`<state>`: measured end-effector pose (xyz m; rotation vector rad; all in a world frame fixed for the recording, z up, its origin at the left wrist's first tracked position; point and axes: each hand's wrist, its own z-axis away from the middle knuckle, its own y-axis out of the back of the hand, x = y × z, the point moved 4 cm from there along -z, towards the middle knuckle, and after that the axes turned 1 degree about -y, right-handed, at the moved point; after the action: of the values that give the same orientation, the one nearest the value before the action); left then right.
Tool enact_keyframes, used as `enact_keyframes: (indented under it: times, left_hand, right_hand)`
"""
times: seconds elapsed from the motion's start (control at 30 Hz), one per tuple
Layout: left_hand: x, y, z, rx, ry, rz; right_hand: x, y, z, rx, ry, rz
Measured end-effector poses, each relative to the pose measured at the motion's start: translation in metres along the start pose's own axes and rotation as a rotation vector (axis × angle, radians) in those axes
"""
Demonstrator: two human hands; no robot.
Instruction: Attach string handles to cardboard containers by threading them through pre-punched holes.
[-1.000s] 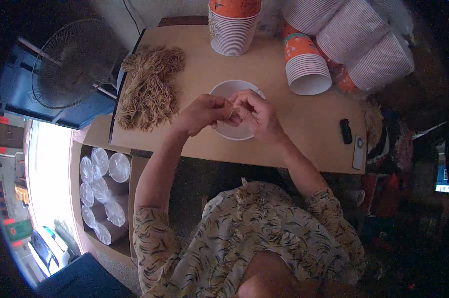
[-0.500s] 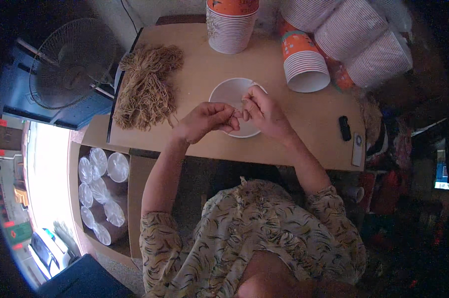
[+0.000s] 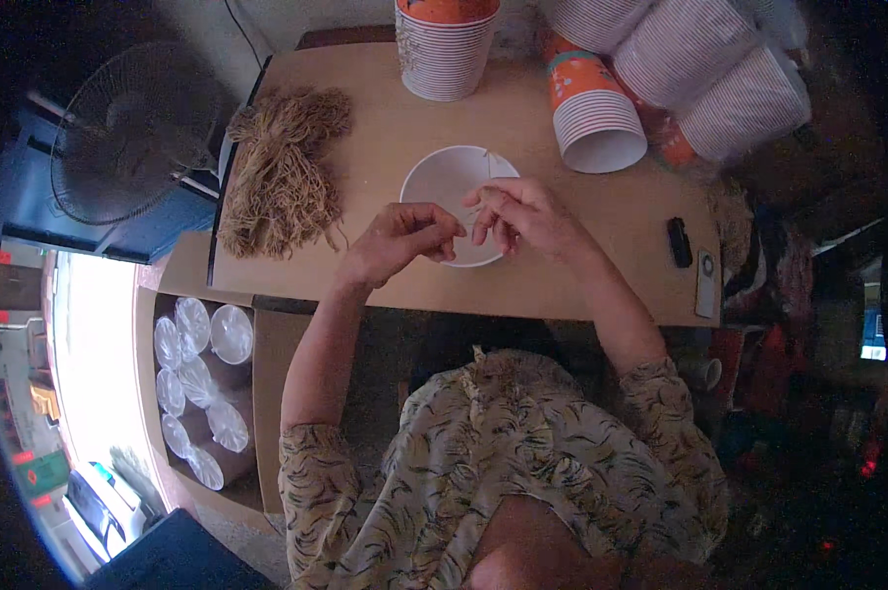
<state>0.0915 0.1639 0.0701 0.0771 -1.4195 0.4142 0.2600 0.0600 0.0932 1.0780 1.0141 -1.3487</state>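
In front of me on the table stands a white paper tub [image 3: 426, 175], its round mouth facing up. My left hand [image 3: 401, 241] is over its near left rim, thumb and forefinger pinched together; whatever they hold is too small to make out. Over the tub's right side is my right hand [image 3: 530, 218], its fingers loosely apart and apparently holding nothing. A short bit of thin cord [image 3: 495, 155] shows at the tub's far right rim. To the left lies a large bundle of brown twine [image 3: 285, 182].
Stacked orange-and-white tubs [image 3: 446, 59] stand at the back. Another stack [image 3: 596, 118] lies on its side, beside wrapped stacks [image 3: 694, 59]. A black object [image 3: 679, 242] sits near the table's right edge. A carton [image 3: 262, 403] with wrapped cups and a fan [image 3: 134, 133] are at left.
My hands have drawn apart from each other; the right hand's fingers have loosened and spread. My left hand stays pinched. The whole view has shifted slightly.
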Motion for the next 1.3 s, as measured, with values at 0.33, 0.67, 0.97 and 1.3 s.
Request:
enact_keyframes:
  times: [0.33, 0.67, 0.97, 1.3]
  left_hand:
    - [-0.002, 0.001, 0.0, -0.008, -0.005, -0.041]
    - [-0.001, 0.001, 0.002, 0.035, -0.047, -0.115]
    - [-0.002, -0.006, 0.003, 0.189, -0.064, -0.116]
    - [-0.006, -0.019, 0.012, 0.414, -0.411, -0.399]
  right_hand:
    - [0.002, 0.004, -0.001, -0.025, 0.024, 0.149]
    - [-0.004, -0.004, -0.002, -0.004, 0.179, 0.158]
    - [0.001, -0.009, -0.009, 0.013, 0.2, 0.053]
    - [0.012, -0.018, -0.013, 0.091, 0.154, 0.004]
